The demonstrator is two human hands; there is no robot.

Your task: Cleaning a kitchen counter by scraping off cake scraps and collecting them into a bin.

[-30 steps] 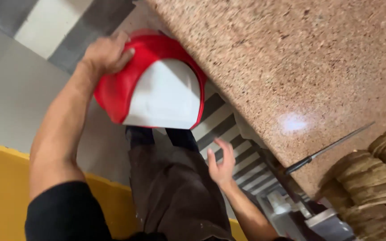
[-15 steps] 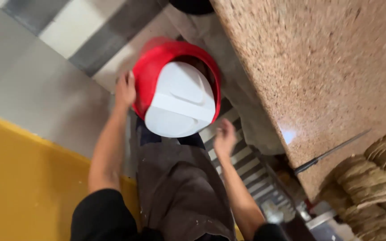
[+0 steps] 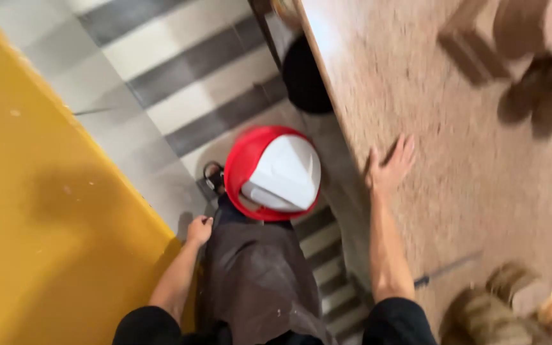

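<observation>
A round red bin (image 3: 241, 167) with a white swing lid stands on the tiled floor just ahead of my feet, beside the counter. My left hand (image 3: 199, 229) hangs at my side with the fingers curled and nothing in them, next to my brown apron (image 3: 257, 281) and below the bin. My right hand (image 3: 391, 167) lies flat with fingers spread on the speckled stone counter (image 3: 467, 160), near its edge. One sandalled foot (image 3: 213, 177) shows to the left of the bin.
A long knife (image 3: 445, 268) lies on the counter near me, next to a stack of round flat breads (image 3: 499, 306). A black object (image 3: 305, 76) sits on the floor under the counter edge. A yellow surface (image 3: 39, 211) borders the left. Blurred brown objects stand at the counter's far end.
My left hand has let go of the red bin and dropped to my side; the bin is now down on the floor. My right hand has risen onto the counter.
</observation>
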